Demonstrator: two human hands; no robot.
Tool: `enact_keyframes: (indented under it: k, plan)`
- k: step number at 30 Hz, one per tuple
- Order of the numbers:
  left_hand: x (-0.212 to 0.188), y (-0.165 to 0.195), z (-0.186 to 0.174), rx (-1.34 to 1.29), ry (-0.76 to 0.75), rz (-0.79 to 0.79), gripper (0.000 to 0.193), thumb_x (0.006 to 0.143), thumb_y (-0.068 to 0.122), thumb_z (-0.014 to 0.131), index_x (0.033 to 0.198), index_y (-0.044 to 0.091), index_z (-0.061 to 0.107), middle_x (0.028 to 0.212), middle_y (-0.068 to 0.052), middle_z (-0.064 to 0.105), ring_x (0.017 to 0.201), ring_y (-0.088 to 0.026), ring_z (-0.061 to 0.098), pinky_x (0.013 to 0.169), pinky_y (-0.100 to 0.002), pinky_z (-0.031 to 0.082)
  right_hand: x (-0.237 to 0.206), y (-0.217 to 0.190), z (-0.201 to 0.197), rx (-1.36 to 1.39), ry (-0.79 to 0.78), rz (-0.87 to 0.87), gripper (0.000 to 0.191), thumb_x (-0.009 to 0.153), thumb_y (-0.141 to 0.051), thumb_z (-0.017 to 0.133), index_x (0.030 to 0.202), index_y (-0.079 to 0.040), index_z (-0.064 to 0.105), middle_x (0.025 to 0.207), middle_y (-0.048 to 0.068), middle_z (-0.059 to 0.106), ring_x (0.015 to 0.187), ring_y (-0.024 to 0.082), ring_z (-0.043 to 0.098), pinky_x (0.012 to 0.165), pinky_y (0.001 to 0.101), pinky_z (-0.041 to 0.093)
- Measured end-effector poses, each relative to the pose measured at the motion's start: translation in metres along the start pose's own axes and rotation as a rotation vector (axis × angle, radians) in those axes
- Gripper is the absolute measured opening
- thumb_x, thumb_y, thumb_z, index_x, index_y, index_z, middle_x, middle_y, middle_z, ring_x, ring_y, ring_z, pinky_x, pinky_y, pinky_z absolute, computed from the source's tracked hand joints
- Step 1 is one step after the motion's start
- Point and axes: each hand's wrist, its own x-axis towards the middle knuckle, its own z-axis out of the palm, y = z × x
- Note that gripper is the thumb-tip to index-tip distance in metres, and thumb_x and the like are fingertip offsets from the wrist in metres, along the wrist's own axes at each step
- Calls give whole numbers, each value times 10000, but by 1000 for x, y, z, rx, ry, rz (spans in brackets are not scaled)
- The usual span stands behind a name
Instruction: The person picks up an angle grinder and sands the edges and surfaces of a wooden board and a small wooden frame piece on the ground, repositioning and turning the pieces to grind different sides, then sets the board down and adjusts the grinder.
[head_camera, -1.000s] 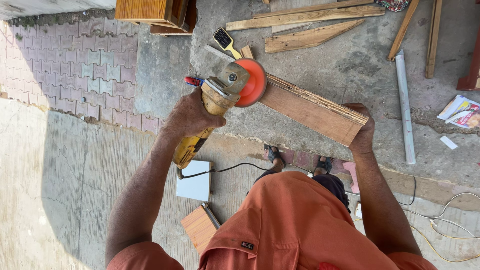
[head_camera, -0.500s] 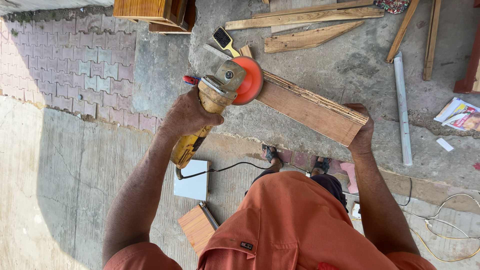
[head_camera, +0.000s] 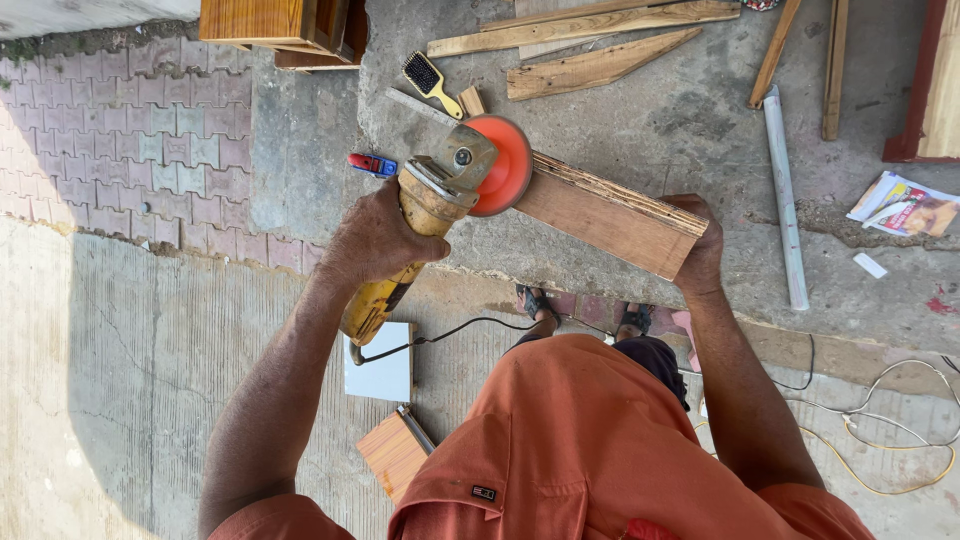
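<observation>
My left hand (head_camera: 375, 240) grips the body of a yellow angle grinder (head_camera: 440, 195). Its orange disc (head_camera: 505, 165) rests against the far left end of a long wooden plank (head_camera: 610, 215). The plank lies slanted on a raised concrete slab (head_camera: 660, 120). My right hand (head_camera: 700, 250) clasps the plank's near right end and holds it down. The grinder's black cord (head_camera: 450, 332) trails down past my sandalled feet (head_camera: 535, 302). My orange shirt fills the bottom of the view.
A yellow-handled brush (head_camera: 430, 80), loose wooden strips (head_camera: 590, 70) and a white pipe (head_camera: 783, 200) lie on the slab. A small red and blue tool (head_camera: 372, 165) sits by its edge. A white tile (head_camera: 378, 365), a wood block (head_camera: 392, 455) and cables (head_camera: 900, 440) are on the ground.
</observation>
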Motion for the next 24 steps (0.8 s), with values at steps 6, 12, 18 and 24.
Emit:
enact_keyframes:
  k: [6,12,18,24]
  plan:
    - [-8,18,7,8,11,-1,880,570,397,915,1276,-1,572,1052,-202,756,982,-328,754,897,-452,601,-4,16,-1,335,34,178,246,958,-104,802,1176,-96,690,1235,56,678,1150,181,673,981,334,597]
    - [-14,36,12,9,-12,17,856,559,395,903,1253,9,583,1050,-214,755,984,-335,761,894,-457,605,1,6,1,-11,9,19,357,874,-62,855,1166,-79,651,1201,65,668,1123,192,665,967,337,568]
    - [-20,51,20,28,-20,69,842,567,391,895,1248,9,581,1036,-219,749,973,-362,751,877,-473,603,10,-8,4,54,3,7,404,868,-102,878,1189,-109,633,1209,57,654,1138,183,653,984,344,569]
    - [-26,68,25,68,-67,74,876,550,416,896,1260,25,563,1029,-212,742,974,-363,743,874,-480,596,13,-7,3,10,8,21,377,897,-113,873,1194,-116,641,1222,56,662,1144,188,661,990,361,574]
